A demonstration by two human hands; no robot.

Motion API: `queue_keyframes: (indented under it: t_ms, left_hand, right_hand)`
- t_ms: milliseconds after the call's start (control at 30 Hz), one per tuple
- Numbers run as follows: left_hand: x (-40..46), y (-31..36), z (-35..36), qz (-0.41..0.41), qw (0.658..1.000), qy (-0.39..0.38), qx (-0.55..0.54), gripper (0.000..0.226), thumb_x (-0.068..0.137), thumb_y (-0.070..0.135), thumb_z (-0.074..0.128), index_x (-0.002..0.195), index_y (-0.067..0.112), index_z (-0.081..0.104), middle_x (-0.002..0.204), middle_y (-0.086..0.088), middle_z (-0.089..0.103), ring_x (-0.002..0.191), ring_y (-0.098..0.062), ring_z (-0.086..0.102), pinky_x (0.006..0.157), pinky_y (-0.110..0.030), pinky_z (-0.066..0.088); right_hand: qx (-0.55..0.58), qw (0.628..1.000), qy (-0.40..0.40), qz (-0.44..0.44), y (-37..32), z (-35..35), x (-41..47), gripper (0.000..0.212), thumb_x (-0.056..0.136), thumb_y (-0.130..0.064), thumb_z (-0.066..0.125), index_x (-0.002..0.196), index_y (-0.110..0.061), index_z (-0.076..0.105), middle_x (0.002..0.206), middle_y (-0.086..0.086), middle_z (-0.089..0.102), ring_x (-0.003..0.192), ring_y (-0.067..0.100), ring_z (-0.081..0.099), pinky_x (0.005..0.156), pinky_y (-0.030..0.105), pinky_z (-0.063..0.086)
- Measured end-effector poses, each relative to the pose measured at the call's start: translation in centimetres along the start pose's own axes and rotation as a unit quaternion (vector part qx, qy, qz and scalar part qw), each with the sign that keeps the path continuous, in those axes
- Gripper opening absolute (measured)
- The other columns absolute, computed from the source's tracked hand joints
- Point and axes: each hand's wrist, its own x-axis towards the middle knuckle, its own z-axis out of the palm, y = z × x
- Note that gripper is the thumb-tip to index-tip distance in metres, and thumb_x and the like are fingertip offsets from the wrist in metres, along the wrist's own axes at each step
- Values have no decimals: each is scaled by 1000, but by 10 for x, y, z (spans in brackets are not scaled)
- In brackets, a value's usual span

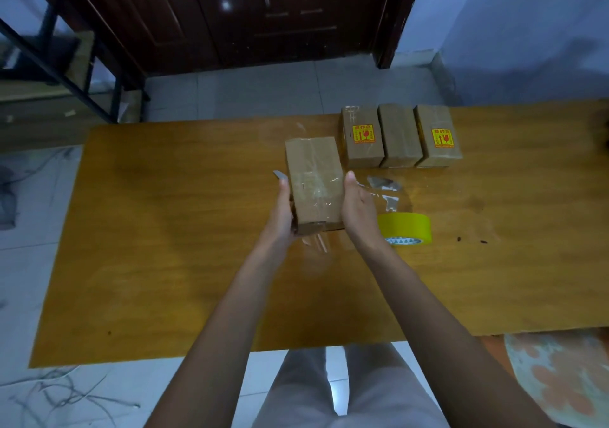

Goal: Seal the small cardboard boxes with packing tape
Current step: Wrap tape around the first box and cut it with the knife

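My fingers are hidden behind the box [314, 180]; the worktop [164, 229] runs off the right edge; the sticker [363, 134] print is unreadable.

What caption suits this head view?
Both hands hold a taped cardboard box above the wooden table, beside a yellow tape roll.

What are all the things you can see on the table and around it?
Held cardboard box: one, brown, clear tape on top, between both hands.
Row of cardboard boxes: three, brown, two with yellow-and-red stickers, at the table's far edge.
Packing tape roll: one, yellow, right of the held box.
Blade tip: one, grey, by the left hand's fingertips.
Table: one, orange-brown wood.
Door: one, dark brown, behind the table.
Left hand: grips the box's left side.
Right hand: grips the box's right side.
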Motion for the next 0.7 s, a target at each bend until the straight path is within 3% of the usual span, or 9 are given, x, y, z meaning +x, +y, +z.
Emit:
queue_keyframes:
  t_ms: [67,133,200,300,400,467,533,633,700]
  left_hand:
    - [1,2,-3,-12,998,-6,-59,67,96,67,20,135,26,56,124,-2,67,116,-22,63,98,-52,49]
    - [2,3,-3,-2,996,-15,-89,64,97,64,24,137,24,54,126,-3,66,117,-22,62,95,-45,51]
    - [1,4,1,10,992,-13,-126,62,99,60,28,136,18,55,125,-6,67,117,-22,63,88,-38,53]
    - [-2,3,7,25,984,3,-175,59,100,54,33,135,12,55,125,-10,66,116,-24,63,91,-39,52]
    - [-4,1,11,33,981,15,-191,57,101,51,34,133,9,56,126,-13,65,116,-26,62,96,-42,50]
    - [-5,0,13,31,980,30,-196,54,101,49,35,127,9,60,120,-11,68,112,-24,65,90,-38,53]
    - [-5,-3,13,26,979,54,-192,46,102,44,36,115,11,65,107,-7,73,100,-21,69,79,-34,55]
    - [-8,-4,9,25,984,90,-155,41,105,38,34,97,16,68,88,0,76,84,-15,72,69,-32,55]
    - [-12,0,6,40,988,119,-89,43,105,40,30,96,22,68,93,3,75,91,-14,71,74,-32,56]
  right_hand:
    - [93,995,-26,26,-4,1,-1,45,104,-48,30,101,-24,67,107,3,70,98,13,66,82,32,55]
    - [248,962,-65,91,-9,3,-4,39,102,-47,39,114,-20,65,112,6,71,101,19,69,84,35,57]
    - [368,916,-93,127,-11,3,-8,39,99,-46,45,113,-17,67,108,9,74,98,24,71,84,40,58]
    - [425,888,-110,137,-10,6,-10,43,99,-48,44,114,-15,67,110,11,73,101,24,71,84,40,58]
    - [467,863,-91,170,-10,7,-10,42,100,-42,46,121,-9,63,107,12,74,95,25,72,74,38,61]
    - [457,870,-58,176,-7,6,-10,33,100,-33,51,120,-9,60,97,10,75,87,26,73,65,37,59]
    - [428,888,-45,159,-4,6,-10,16,101,-25,51,104,-12,58,88,8,73,81,24,71,64,38,60]
    - [352,924,-44,145,-2,6,-10,15,101,-15,46,93,-16,58,92,8,70,84,24,68,76,42,57]
    - [240,960,-22,139,-3,3,-10,20,103,-18,42,101,-18,62,104,8,69,96,25,66,86,42,55]
